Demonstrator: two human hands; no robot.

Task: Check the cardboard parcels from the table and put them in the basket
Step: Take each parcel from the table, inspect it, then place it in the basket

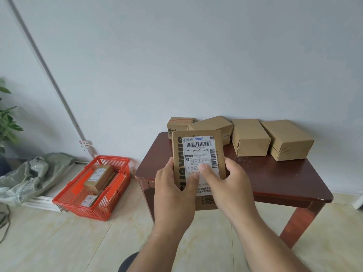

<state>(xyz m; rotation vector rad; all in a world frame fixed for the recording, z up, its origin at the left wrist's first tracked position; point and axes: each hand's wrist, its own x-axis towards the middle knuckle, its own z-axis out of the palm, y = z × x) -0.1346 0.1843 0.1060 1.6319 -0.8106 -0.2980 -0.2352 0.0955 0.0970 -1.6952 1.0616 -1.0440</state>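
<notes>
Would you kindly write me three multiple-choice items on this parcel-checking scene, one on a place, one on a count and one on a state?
1. Where does the red basket stand?
A. On the table
B. On the floor to the left of the table
C. Under the table

2. How many parcels lie on the table?
A. Two
B. Four
C. Six

3. How is the labelled parcel held?
A. Upright in both hands, label toward the camera
B. Flat on the table, untouched
C. In one hand, over the basket

Answers:
1. B, as the basket sits on the floor tiles left of the table's corner.
2. B, as four brown parcels line the far edge by the wall.
3. A, as the left hand and the right hand grip its sides with the barcode label in view.
</notes>
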